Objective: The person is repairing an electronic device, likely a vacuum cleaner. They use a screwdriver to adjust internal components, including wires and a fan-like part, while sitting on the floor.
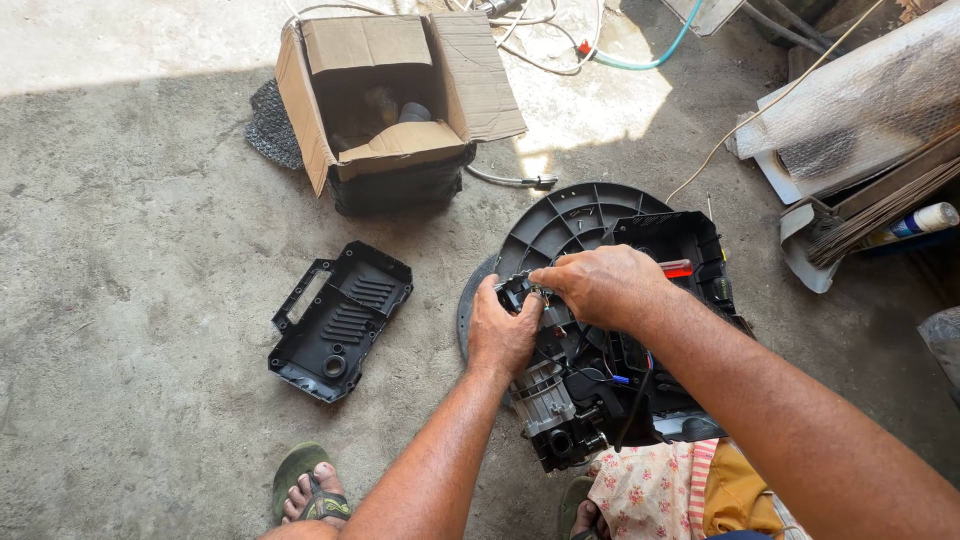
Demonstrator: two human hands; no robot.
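Both left hand [503, 335] and right hand [600, 287] gripping black plastic motor housing [600, 385], rough concrete floor [130, 300]

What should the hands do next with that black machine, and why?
Probably ease the small part free, gently. Both hands, left hand and right hand, pinch a small part atop the opened black machine; its removed cover lies apart on the concrete floor, and thin wires run close by.

Open brown cardboard box [400, 100] on the concrete floor at upper centre, flaps spread, black base, bubble-wrapped flat package [860, 105] leaning at upper right, white spray can with blue label [915, 222] below it
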